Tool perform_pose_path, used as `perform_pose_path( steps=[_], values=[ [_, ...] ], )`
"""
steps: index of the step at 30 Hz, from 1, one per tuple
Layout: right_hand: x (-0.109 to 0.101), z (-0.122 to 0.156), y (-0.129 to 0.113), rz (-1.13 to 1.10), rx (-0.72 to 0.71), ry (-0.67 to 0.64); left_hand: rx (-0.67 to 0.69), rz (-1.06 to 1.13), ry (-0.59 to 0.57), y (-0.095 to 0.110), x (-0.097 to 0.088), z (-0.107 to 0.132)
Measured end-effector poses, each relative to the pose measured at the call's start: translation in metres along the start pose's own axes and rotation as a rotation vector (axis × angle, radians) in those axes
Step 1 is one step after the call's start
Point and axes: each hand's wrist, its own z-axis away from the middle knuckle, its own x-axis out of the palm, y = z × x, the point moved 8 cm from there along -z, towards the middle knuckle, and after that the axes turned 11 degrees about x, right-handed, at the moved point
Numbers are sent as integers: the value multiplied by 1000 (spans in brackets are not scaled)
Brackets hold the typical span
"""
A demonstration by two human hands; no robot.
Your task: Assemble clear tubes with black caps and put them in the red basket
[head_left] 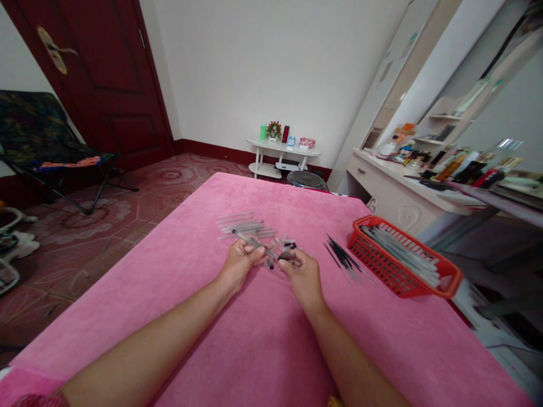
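My left hand (pixel 242 261) is closed around a slim pen (pixel 253 242) with a grey, see-through barrel and a dark far end. My right hand (pixel 300 271) pinches the pen's dark near end; whether that piece is a separate cap I cannot tell. Just beyond my left hand lies a bunch of clear pen barrels (pixel 248 226). Small clear and black pen caps (pixel 289 245) are scattered beyond and between my hands. To the right of my right hand, several thin black ink refills (pixel 343 254) rest in a loose fan.
A red plastic basket (pixel 382 270) filled with grey pens (pixel 405 251) stands at the right edge of the pink cloth (pixel 203 339). Past it is a dressing table (pixel 399 186) crowded with bottles. A small white stand (pixel 280 147) is by the wall, and a folding chair (pixel 46 141) is at left.
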Motion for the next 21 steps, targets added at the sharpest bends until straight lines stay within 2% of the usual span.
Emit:
perform_pose_path(
  steps=[6, 18, 21],
  values=[
    [-2, 1, 3, -54, 28, 9, 38, 17, -24, 1, 6, 4],
    [-2, 2, 12, -191, 227, -78, 66, -33, -92, 5, 12, 8],
    [-1, 3, 19, -220, 314, -136, 63, -62, -113, 6, 15, 10]
  ],
)
